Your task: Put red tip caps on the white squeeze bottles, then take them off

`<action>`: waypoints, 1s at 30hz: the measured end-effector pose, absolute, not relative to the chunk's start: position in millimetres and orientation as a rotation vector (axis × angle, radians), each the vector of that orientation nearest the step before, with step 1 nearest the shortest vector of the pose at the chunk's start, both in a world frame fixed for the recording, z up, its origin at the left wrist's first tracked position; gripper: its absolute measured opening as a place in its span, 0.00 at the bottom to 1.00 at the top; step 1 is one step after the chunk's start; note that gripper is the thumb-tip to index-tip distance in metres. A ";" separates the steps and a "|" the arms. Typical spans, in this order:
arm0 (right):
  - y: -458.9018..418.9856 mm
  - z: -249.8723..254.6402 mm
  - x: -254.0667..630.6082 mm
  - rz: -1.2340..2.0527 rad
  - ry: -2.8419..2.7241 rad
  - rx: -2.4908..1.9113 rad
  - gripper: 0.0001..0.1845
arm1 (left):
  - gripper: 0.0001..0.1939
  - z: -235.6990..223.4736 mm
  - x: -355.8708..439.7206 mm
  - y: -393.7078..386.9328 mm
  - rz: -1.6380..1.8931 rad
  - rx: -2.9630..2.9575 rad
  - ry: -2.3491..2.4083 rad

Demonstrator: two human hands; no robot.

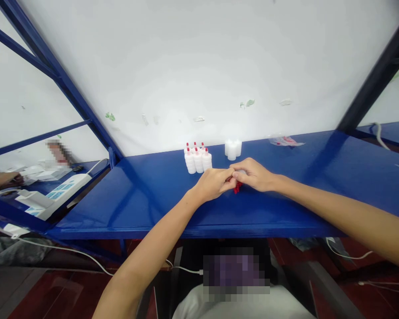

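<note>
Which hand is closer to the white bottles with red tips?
The left hand. It is on the near side of the red-tipped white bottles, slightly to their right; the right hand is farther right, beyond the left hand's fingertips.

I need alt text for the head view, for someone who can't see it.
A person's left hand and right hand meet by small red pieces on a blue table; what they may hold is unclear. Beyond them stand red-tipped white bottles and, farther right, white containers.
</note>
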State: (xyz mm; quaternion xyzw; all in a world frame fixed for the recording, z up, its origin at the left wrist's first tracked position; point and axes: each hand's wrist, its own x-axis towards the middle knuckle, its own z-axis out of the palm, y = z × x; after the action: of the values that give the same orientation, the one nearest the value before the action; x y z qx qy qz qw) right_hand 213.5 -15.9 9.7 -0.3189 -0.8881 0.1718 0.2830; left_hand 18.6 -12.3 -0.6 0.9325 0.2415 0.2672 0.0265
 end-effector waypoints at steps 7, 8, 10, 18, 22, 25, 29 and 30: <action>-6.6 8.0 216.7 0.363 -2.250 -1.030 0.25 | 0.21 21.6 -26.9 -19.1 0.734 2.576 1.089; -5.1 9.4 216.2 0.356 -2.238 -1.053 0.25 | 0.22 22.7 -37.7 -18.7 0.696 2.550 1.160; -3.0 13.8 213.1 0.327 -2.243 -1.081 0.24 | 0.23 23.4 -57.0 -16.0 0.622 2.519 1.300; -0.4 35.2 191.7 0.155 -2.343 -1.081 0.20 | 0.24 19.4 -80.8 1.9 0.517 2.497 1.436; 0.8 33.8 180.0 0.281 -2.285 -0.929 0.22 | 0.26 23.3 -78.2 -10.5 0.714 2.473 1.429; -3.5 30.6 169.0 0.419 -2.305 -0.833 0.23 | 0.25 24.7 -71.8 -26.7 0.921 2.531 1.368; -17.0 32.3 151.3 0.586 -2.361 -0.818 0.26 | 0.23 17.6 -63.5 -44.3 1.165 2.586 1.349; -20.5 33.6 146.7 0.621 -2.366 -0.809 0.26 | 0.23 14.8 -62.7 -47.6 1.209 2.587 1.327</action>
State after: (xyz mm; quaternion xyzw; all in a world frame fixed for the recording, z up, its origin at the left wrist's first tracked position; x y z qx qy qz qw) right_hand 146.7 -20.5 33.6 -0.3016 -0.8818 0.2315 0.2790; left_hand -62.7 -47.6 14.8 0.8215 0.4215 0.3841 -0.0035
